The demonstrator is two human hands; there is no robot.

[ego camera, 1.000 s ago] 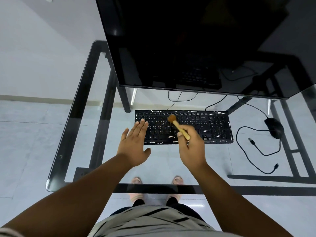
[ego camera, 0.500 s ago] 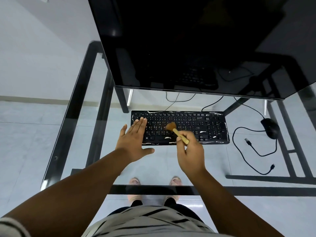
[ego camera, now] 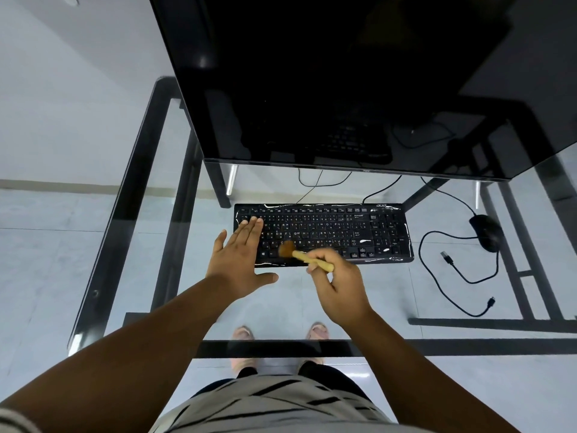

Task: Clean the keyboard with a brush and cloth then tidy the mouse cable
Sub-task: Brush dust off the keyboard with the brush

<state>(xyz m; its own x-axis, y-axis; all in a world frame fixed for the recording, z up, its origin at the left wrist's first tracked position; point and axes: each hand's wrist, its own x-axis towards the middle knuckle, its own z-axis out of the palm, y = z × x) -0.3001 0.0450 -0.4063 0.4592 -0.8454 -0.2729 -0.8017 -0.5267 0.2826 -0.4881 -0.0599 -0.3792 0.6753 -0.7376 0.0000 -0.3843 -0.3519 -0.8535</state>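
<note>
A black keyboard [ego camera: 337,229] with white streaks lies on the glass desk under the monitor. My right hand [ego camera: 338,285] grips a small wooden brush [ego camera: 307,257], whose brown bristles touch the keyboard's front left keys. My left hand [ego camera: 242,254] lies flat with spread fingers on the keyboard's left end. A black mouse [ego camera: 485,231] sits to the right, and its loose cable [ego camera: 437,270] loops over the glass and ends in a free plug. No cloth is in view.
A large dark monitor [ego camera: 343,82] hangs over the back of the desk. The glass desk [ego camera: 146,214] has a black metal frame, and its front bar crosses near my body. My feet show through the glass below.
The brush has swept from the keyboard's upper middle down and left to its front left keys. My left hand has stayed flat on the left end.
</note>
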